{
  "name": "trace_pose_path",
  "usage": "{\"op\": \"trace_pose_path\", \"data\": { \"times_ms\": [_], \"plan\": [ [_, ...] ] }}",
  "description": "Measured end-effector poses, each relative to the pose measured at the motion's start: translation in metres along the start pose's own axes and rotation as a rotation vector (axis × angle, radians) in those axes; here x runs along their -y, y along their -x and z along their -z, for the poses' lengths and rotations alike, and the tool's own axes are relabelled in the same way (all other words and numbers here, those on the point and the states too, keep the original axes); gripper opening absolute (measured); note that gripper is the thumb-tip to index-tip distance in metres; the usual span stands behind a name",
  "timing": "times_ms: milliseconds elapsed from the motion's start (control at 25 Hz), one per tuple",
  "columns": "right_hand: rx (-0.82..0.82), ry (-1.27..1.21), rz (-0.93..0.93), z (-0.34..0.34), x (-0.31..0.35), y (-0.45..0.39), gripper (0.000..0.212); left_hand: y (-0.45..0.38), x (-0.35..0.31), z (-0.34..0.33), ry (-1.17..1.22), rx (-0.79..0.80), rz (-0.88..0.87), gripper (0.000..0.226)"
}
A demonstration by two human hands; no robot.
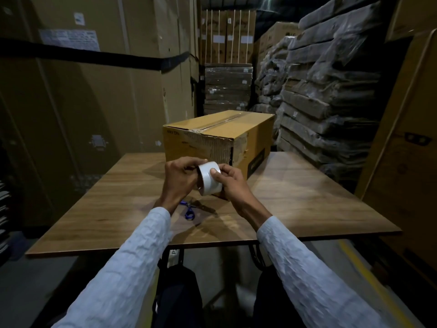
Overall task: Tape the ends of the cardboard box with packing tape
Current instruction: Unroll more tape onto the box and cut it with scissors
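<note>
- Here, both hands are meeting over the middle of the table [307, 200], holding one tape roll [209, 178] between them, just near of the box [220, 140].
- Left hand [179, 176] is curling round the roll's left side; its fingers are reaching over the top edge, thumb hidden behind the roll.
- Right hand [233, 183] is gripping the roll's right side, thumb pressing flat on the outer white band, fingers wrapping underneath.
- Roll is sitting tilted, its open core facing left toward the left palm. Cannot tell whether a loose tape end is lifted.
- Box is lying lengthwise on the far half of the table, one end facing the hands. Clear tape is running along its top seam. The near end is looking scuffed, with torn paper and a dark gap down its right corner.
- Scissors [189, 210] with blue handles are lying on the table under the left wrist, partly hidden.
- Both sleeves [132, 259] are pale and crinkled, reaching in from the near edge.
- Tall cartons [94, 91] are standing at left; wrapped flat stacks [331, 91] are leaning at right; more cartons are standing far back.
</note>
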State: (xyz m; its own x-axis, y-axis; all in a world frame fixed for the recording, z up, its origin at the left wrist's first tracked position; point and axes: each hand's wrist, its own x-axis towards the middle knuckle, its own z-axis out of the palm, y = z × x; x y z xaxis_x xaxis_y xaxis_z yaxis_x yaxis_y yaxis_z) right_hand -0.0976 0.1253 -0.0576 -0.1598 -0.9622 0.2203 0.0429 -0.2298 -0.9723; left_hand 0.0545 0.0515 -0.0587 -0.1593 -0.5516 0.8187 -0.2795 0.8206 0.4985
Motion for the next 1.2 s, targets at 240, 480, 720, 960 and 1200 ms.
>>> {"op": "trace_pose_path", "data": {
  "times_ms": [240,480,720,960,1200],
  "plan": [
    [0.063,0.049,0.088,0.006,-0.005,0.01,0.026,0.001,-0.001,-0.007,0.018,-0.021,0.057,0.025],
    [0.056,0.124,0.161,0.014,-0.013,0.012,0.025,0.001,-0.007,-0.014,0.055,-0.078,0.215,0.021],
    [0.03,0.139,0.183,0.015,-0.02,0.01,0.023,0.0,-0.012,-0.013,0.116,-0.053,0.36,0.02],
    [0.02,0.135,0.189,0.017,-0.021,0.012,0.026,-0.003,-0.011,-0.012,0.111,-0.003,0.462,0.025],
    [0.005,0.153,0.215,0.017,-0.012,0.018,0.025,-0.002,-0.006,-0.013,0.281,0.064,0.674,0.02]
  ]
}}
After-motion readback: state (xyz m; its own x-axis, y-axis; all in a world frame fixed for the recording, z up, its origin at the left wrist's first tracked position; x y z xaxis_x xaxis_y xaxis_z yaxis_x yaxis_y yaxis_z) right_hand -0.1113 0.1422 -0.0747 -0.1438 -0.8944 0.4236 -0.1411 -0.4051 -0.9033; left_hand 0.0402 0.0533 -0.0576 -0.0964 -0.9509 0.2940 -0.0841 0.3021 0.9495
